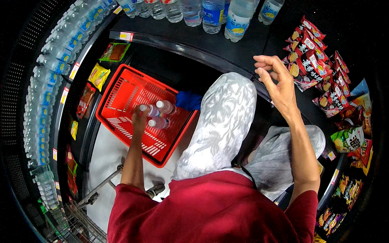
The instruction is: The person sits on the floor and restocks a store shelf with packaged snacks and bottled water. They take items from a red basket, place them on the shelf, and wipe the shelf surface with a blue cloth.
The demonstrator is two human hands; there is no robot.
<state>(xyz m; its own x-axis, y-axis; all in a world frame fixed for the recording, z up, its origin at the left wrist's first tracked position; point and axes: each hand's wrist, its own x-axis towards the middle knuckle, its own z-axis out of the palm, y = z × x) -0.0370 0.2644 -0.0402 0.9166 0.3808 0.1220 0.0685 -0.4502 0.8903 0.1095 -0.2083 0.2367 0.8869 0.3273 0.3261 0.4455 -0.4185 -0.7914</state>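
Observation:
My left hand (139,117) reaches into a red plastic shopping basket (133,74) and has its fingers on a plastic bottle (153,111) with a white cap. Two more white-capped bottles, one farther right (168,107) and one nearer me (160,123), stand in the basket close by. A blue cloth (189,100) lies over the basket's right side. My right hand (273,76) is raised, holding nothing, with fingers loosely curled and apart. It hovers by the front edge of a black shelf (194,45), left of several red snack bags (313,66).
Clear drink bottles (238,19) stand on the shelf ahead, and rows of bottles (45,112) line the left shelf. Snack packets (99,76) sit below them. A wire cart (83,224) is at lower left. More snack bags (348,139) fill the right shelf. My knee (231,100) is beside the basket.

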